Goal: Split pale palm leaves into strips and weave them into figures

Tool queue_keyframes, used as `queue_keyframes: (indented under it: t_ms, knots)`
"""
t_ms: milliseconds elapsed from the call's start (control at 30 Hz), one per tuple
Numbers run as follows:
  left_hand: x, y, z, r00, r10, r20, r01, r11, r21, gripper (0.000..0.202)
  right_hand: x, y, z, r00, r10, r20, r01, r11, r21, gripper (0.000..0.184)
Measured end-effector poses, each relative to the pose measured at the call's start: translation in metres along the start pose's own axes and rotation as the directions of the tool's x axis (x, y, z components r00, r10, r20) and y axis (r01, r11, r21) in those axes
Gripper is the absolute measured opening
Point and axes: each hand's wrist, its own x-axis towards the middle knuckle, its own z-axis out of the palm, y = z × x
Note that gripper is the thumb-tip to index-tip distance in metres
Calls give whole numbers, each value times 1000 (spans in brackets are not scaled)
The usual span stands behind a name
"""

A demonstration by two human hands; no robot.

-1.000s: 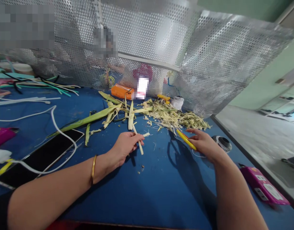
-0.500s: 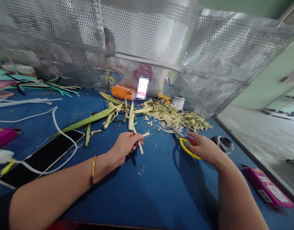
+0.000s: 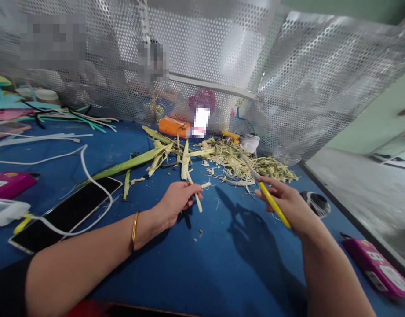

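Observation:
Pinched between the fingers of my left hand (image 3: 180, 200) is a pale plant strip (image 3: 198, 200), with a short cross piece poking out to the right. A wider pale leaf piece (image 3: 185, 165) lies just beyond it. My right hand (image 3: 284, 198) is closed on yellow-handled scissors (image 3: 270, 200), raised above the table, blades pointing away toward a heap of cut plant scraps (image 3: 242, 160). A long green stalk (image 3: 129, 164) with peeled leaves lies left of the heap.
A blue table (image 3: 202, 273) carries a black phone (image 3: 70, 211) with a white cable, two magenta devices (image 3: 377, 266), a black spool (image 3: 316, 203) and an orange packet (image 3: 174, 127). Perforated sheeting (image 3: 202, 48) closes off the back. Coloured strips (image 3: 67, 115) lie at the far left.
My right hand has lifted and turned the scissors, so the yellow handle now shows edge-on and the red part is hidden. My left hand keeps its pinch. The view has shifted slightly.

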Motion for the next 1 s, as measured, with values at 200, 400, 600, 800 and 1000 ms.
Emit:
queue_keyframes:
  t_ms: [200, 400, 600, 800, 1000]
  knots:
    - [3, 6, -5, 997, 70, -40, -73, 995, -69, 19, -17, -15, 35, 913, -81, 399, 10, 984, 177, 66]
    - [7, 8, -9, 977, 165, -132, -182, 975, -130, 22, -24, -16, 44, 847, -110, 520, 75, 993, 88, 60]
    - [9, 0, -5, 973, 206, -107, -221, 962, -157, 22, -25, -7, 57, 850, 4, 527, -24, 999, 31, 69]
    - [9, -6, -2, 976, 205, -76, -213, 970, -121, 22, -28, -14, 66, 859, 49, 510, -71, 997, 25, 73]
    - [10, -8, -2, 981, 185, -57, -190, 975, -118, 21, -27, -12, 70, 867, 82, 492, -122, 991, 49, 72]
